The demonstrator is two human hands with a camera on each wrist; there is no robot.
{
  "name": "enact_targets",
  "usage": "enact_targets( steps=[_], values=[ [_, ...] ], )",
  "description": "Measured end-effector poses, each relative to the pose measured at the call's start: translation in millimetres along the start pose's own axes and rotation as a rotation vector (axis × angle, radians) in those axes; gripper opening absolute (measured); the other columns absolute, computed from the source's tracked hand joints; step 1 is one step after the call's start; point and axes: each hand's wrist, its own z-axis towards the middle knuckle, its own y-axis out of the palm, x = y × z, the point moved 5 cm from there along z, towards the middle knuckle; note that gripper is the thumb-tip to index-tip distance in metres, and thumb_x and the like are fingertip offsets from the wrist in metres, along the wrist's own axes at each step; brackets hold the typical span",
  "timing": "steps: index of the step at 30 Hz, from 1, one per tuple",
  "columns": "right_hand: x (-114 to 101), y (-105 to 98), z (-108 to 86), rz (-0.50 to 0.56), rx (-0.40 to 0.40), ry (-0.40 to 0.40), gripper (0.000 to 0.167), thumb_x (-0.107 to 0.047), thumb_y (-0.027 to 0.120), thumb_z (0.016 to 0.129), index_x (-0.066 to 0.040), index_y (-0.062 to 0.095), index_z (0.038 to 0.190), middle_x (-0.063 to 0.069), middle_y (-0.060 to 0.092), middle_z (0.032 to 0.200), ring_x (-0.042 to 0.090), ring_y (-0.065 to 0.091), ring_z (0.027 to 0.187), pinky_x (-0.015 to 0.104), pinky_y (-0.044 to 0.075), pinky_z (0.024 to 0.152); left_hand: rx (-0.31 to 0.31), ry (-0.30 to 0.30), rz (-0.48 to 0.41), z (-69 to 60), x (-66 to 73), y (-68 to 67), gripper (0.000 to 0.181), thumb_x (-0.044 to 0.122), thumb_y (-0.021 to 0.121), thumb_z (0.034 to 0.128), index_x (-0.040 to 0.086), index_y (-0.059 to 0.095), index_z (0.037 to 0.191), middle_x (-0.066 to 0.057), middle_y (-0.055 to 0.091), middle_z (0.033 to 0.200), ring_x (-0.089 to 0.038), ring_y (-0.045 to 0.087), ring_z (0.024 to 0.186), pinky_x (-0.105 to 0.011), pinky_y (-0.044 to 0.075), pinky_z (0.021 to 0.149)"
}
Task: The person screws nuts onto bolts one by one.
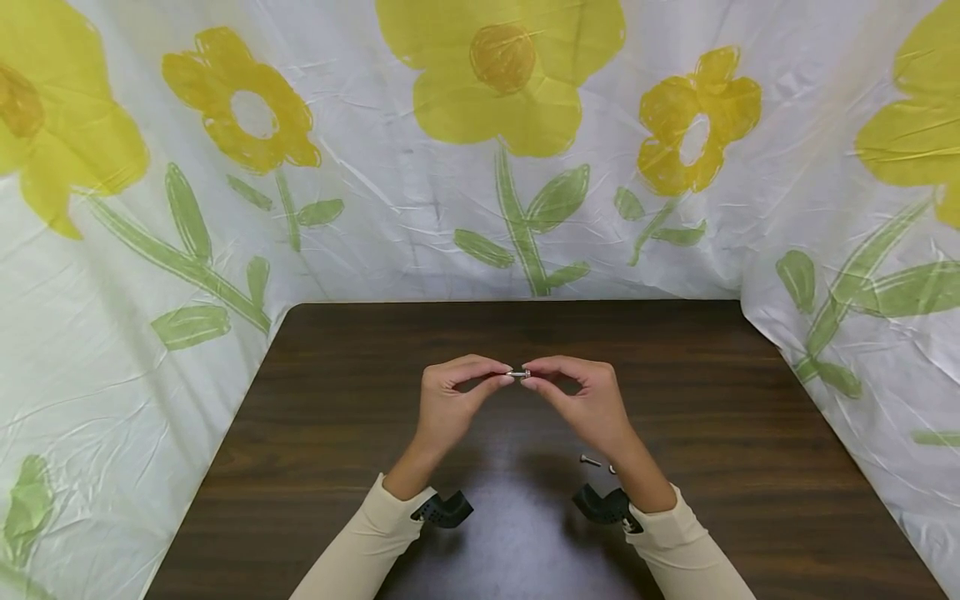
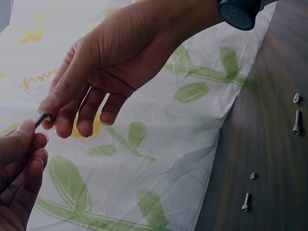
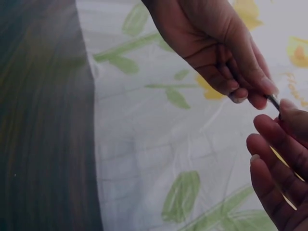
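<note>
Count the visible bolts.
3: one bolt pinched by left hand and right hand; on the table, in the left wrist view, an upper bolt and a lower bolt. Others may be hidden.

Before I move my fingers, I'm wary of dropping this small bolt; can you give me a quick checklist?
1. Left hand pinching one end of the bolt: ok.
2. Right hand pinching the other end: ok.
3. Bolt held level in the head view: ok, it looks roughly level.
4. Anything threaded onto it: cannot tell, fingertips cover the ends.
5. Two loose bolts lying on the table: ok.
6. Head view clear of the right forearm: not ok, it partly hides a ring-like piece.
</note>
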Motion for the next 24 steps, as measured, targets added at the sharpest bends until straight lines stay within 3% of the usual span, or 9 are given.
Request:
enact_targets(
  steps=[8, 15, 24],
  values=[
    [0, 2, -0.5, -0.006, -0.013, 0.039, 0.014, 0.005, 0.076, 0.087, -0.005, 0.077, 0.097, 0.007, 0.077, 0.087, 0.016, 0.072, 0.074, 0.023, 0.058, 0.068, -0.002, 0.003, 0.000, -5.4, -21.1, -0.8, 0.015, -0.018, 0.078, 0.0765, -0.009, 0.076, 0.088, -0.017, 0.075, 0.085, -0.019, 0.072, 0.080, -0.025, 0.058, 0.072],
    [3, 4, -2.1, -0.001, -0.027, 0.086, 0.015, 0.001, 0.071, 0.093, -0.012, 0.076, 0.088, 0.000, 0.073, 0.077, 0.020, 0.069, 0.070, 0.025, 0.055, 0.063, -0.018, 0.027, -0.017, -6.6, -23.1, -0.3, 0.015, -0.011, 0.080, 0.0796, -0.002, 0.078, 0.091, -0.011, 0.076, 0.087, -0.021, 0.072, 0.080, -0.029, 0.059, 0.072],
    [3, 6, -2.1, -0.034, -0.020, 0.097, 0.027, -0.009, 0.067, 0.099, -0.017, 0.071, 0.073, -0.008, 0.068, 0.069, 0.013, 0.052, 0.055, 0.025, 0.039, 0.048, -0.031, 0.041, -0.019, -7.6, -21.9, 0.8, 0.013, -0.007, 0.080, 0.0818, 0.001, 0.079, 0.092, -0.009, 0.076, 0.087, -0.021, 0.072, 0.079, -0.030, 0.060, 0.072]
  ],
)
